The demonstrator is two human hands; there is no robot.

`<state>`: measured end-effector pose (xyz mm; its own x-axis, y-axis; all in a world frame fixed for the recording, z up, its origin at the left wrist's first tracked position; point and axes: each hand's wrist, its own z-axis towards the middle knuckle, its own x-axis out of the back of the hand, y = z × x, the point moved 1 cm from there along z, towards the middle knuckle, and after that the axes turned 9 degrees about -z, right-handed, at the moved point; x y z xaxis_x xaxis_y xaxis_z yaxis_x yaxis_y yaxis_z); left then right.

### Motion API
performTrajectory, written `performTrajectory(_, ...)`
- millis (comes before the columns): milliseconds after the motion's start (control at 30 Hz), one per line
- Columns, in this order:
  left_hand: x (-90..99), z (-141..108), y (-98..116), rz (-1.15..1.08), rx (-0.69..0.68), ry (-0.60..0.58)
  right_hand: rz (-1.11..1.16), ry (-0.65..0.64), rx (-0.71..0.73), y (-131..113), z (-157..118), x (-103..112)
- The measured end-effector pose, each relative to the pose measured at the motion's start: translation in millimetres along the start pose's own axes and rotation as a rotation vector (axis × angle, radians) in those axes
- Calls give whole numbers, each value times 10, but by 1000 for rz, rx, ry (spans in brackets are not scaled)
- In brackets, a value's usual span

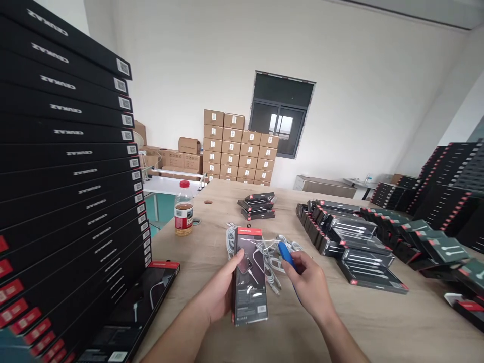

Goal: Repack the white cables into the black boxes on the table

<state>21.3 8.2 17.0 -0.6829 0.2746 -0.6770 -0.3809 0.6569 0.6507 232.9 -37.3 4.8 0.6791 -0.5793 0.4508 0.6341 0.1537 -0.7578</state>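
Note:
My left hand [224,287] is closed around a slim black cable box [251,295] with a red top edge and a picture of a phone and a white cable. The box is tilted up, its shiny face towards me. To its right, my right hand [308,282] grips a long blue tool [286,253]; its rounded end shows above my fingers, and its exact kind cannot be made out. Behind the box, coiled white-grey cables [274,262] lie on the wooden table [200,282], partly hidden by the box and the tool.
A tall stack of black boxes [75,166] rises at left, with another cable box [132,307] beside it. A red-capped bottle [183,214] stands behind. A small box pile [257,205] lies ahead; rows of cable boxes [351,242] fill the right side. Cartons [238,146] are stacked beyond.

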Motion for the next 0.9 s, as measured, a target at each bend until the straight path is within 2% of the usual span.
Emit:
performTrajectory(233,138,55,53,51,44,50,-55,-61,-25,9,9,54)
performTrajectory(433,142,39,115,-25,19,73,-198,-203,41,60,128,304)
performTrajectory(500,108,14,124,-61,14,66,-283,-149,15,143,152,454)
performTrajectory(600,66,-8,104,-100,18,18,-513,-71,-134,400,69,725)
performTrajectory(700,31,-10,62,-146,17,-57,-779,-110,-295,750,-144,993)
performTrajectory(767,6,-9,35,-165,24,-97,-905,-136,-326,915,-258,1124)
performTrajectory(833,-14,-6,15,-166,32,-121,-957,-107,-293,923,-277,1161)
performTrajectory(900,-25,-2,-2,-153,35,-148,-881,-26,-194,741,-192,1063)
